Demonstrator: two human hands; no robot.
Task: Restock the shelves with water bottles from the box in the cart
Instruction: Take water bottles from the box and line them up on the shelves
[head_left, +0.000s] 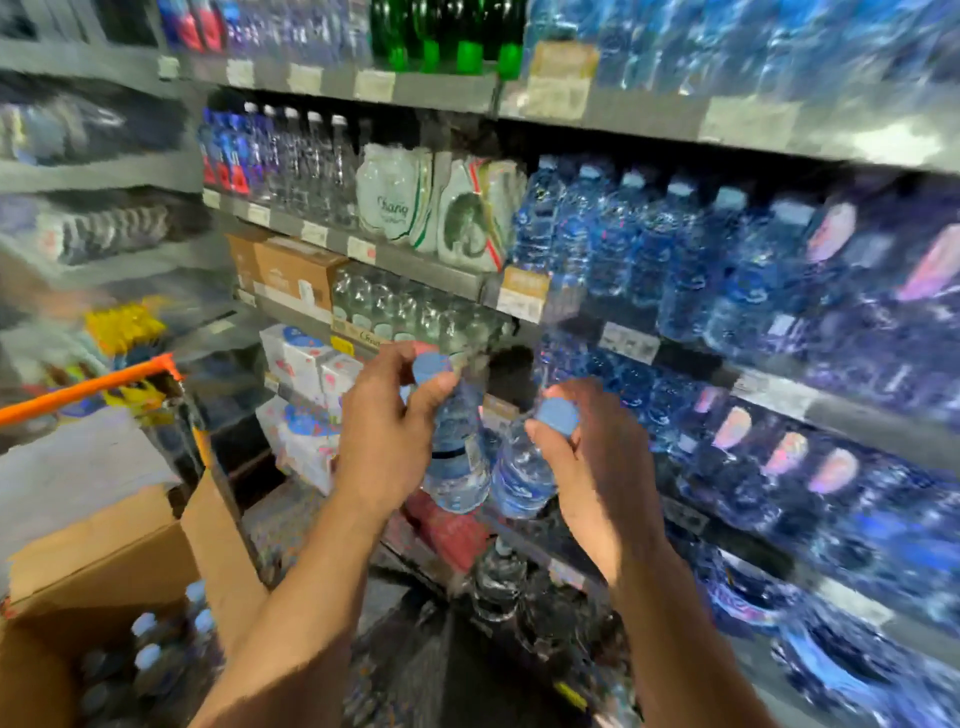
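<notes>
Each hand's grip is clamped on a bottle neck: left hand (384, 431), bottle (457, 457); right hand (597, 467), second bottle (519, 478). Held by the necks, probably for sliding onto the shelf (779, 400); blurry though. Box (104, 561) sits lower left.

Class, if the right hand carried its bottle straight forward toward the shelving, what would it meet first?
Probably the row of blue-labelled plastic water bottles just beyond the right hand and its blue-capped clear bottle; blur leaves depth unclear.

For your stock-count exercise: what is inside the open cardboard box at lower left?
The cardboard box holds upright water bottles with pale blue caps; several caps show. The box walls and the left forearm hide the rest, so no full count is possible.
</notes>
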